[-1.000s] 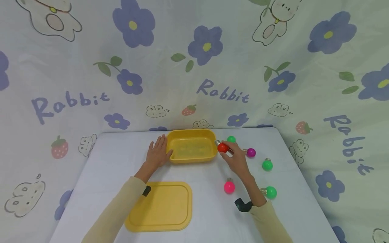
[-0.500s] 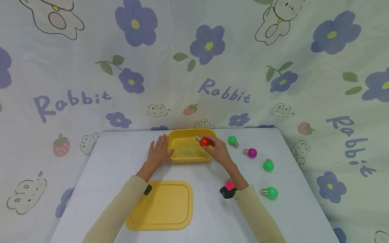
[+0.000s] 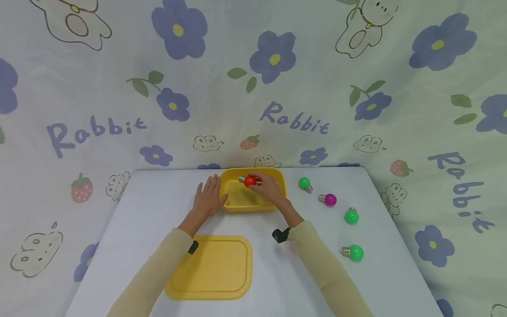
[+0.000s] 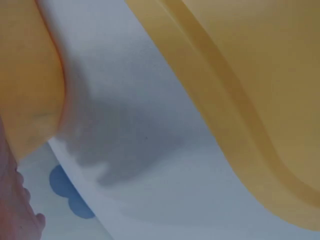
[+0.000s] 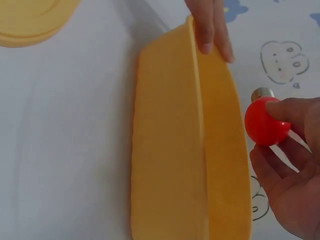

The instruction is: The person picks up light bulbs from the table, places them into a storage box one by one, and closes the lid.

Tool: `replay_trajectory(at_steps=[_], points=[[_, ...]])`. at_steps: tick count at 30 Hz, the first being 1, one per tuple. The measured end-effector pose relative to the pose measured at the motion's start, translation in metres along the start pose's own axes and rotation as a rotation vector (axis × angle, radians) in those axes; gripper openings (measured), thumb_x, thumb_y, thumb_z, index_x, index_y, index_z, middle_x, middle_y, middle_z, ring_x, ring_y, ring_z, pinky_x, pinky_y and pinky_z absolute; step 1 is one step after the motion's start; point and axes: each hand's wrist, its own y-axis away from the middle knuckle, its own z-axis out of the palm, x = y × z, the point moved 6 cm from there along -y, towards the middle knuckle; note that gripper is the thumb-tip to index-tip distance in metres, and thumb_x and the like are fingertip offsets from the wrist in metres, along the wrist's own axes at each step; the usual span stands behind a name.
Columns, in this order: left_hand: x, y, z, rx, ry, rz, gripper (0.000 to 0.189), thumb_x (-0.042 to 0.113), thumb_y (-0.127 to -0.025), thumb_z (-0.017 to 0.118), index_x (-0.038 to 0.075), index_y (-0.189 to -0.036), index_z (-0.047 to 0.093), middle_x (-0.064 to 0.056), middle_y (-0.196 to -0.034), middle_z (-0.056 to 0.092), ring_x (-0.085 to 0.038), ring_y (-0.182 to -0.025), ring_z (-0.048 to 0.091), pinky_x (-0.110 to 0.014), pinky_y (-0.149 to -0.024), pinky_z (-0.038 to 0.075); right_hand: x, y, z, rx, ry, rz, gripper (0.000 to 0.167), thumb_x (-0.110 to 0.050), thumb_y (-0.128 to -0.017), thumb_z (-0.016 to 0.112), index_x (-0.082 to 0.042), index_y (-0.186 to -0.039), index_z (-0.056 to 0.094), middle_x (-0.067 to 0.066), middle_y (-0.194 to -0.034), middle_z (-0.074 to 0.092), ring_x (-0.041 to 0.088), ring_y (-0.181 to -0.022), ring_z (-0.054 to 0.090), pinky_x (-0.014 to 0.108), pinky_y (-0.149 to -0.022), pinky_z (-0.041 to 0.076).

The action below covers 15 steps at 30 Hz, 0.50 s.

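**Red bulb held over the yellow tub**

My right hand [image 3: 268, 187] pinches a small red round bulb with a silver screw base [image 3: 248, 180] between thumb and fingertips. The fingers are curled round the red globe; the metal base points away from my palm, to the left in the head view. The bulb is above the inside of the open yellow rectangular plastic tub [image 3: 237, 200], toward its far wall, and is not resting on the tub floor as far as the head view shows. In the right wrist view the same bulb [image 5: 265, 122] sits at my fingertips [image 5: 285, 111] just beside the tub's rim [image 5: 197, 150].

My left hand [image 3: 207, 199] lies flat on the white table [image 3: 150, 207] with its fingers straight and slightly spread. Its thumb side touches the left end wall of the tub. The left wrist view shows only yellow plastic and the table surface at close range.

The flat yellow rectangular lid [image 3: 210, 267] lies on the table near me, below my left forearm and apart from the tub.

To the right of the tub, four more bulbs lie on the table, well apart from each other: a green bulb nearest the tub [image 3: 304, 183], a purple bulb [image 3: 329, 199], a second green bulb [image 3: 350, 216] and a third green bulb closest to me [image 3: 354, 252].
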Motion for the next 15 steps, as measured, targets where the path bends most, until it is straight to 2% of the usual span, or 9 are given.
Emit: replay_trajectory(at_steps=[5,15], points=[[0.001,0.001,-0.001,0.005,-0.002,-0.004,0.077,0.046,-0.106,0.038,-0.003,-0.158,0.009,-0.018,-0.165,0.005,-0.034,-0.151,0.003,-0.054,-0.119,0.003,0.002,-0.011,0.013,-0.025,-0.063,0.072,0.049,-0.01,-0.095,0.069,-0.011,-0.142,0.055,0.007,-0.14,0.057,0.026,-0.124,0.055,0.036,-0.1,0.048],[0.0,0.001,-0.001,0.019,0.005,0.002,0.076,0.046,-0.106,0.038,-0.003,-0.158,0.011,-0.018,-0.165,0.006,-0.034,-0.151,0.005,-0.055,-0.119,0.006,0.015,-0.029,0.03,0.003,-0.111,0.204,0.045,-0.009,-0.095,0.068,-0.01,-0.139,0.058,0.01,-0.136,0.058,0.028,-0.119,0.058,0.037,-0.099,0.049]])
